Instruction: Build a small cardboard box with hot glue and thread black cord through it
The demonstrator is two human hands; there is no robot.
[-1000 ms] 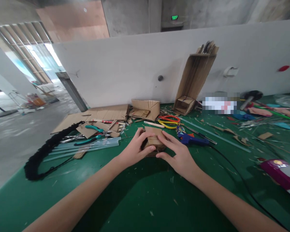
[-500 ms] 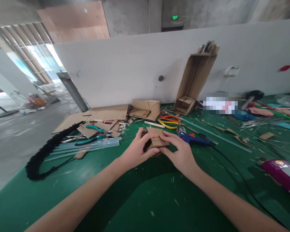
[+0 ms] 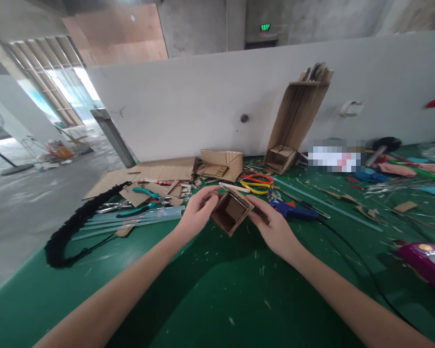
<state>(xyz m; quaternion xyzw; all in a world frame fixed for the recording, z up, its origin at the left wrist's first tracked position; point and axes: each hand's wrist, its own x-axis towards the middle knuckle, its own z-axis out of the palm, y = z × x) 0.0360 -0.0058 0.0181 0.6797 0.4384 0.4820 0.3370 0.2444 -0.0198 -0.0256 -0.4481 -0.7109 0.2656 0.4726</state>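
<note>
Between my hands, above the green table (image 3: 217, 299), I hold a small open cardboard box (image 3: 232, 212), tilted on one corner with its hollow inside facing me. My left hand (image 3: 199, 208) grips its left side, thumb near the upper edge. On the right side, the fingers of my right hand (image 3: 271, 224) press against the box's wall. Just right of that hand lies a blue glue gun (image 3: 293, 211) with a black cord. Behind the box are scissors or pliers with red and yellow handles (image 3: 257, 183) and a white stick (image 3: 235, 186).
A tall cardboard piece (image 3: 299, 116) leans on the white wall. To the left are teal-handled pliers (image 3: 136, 210), clear glue sticks (image 3: 130, 221), a black fuzzy strip (image 3: 58, 246) and cardboard scraps (image 3: 166, 169). A magenta device (image 3: 424, 258) sits at the right edge.
The cardboard box has been turned so that its open end faces me. My left thumb has moved up from its lower edge, and my right fingers have shifted to its right side.
</note>
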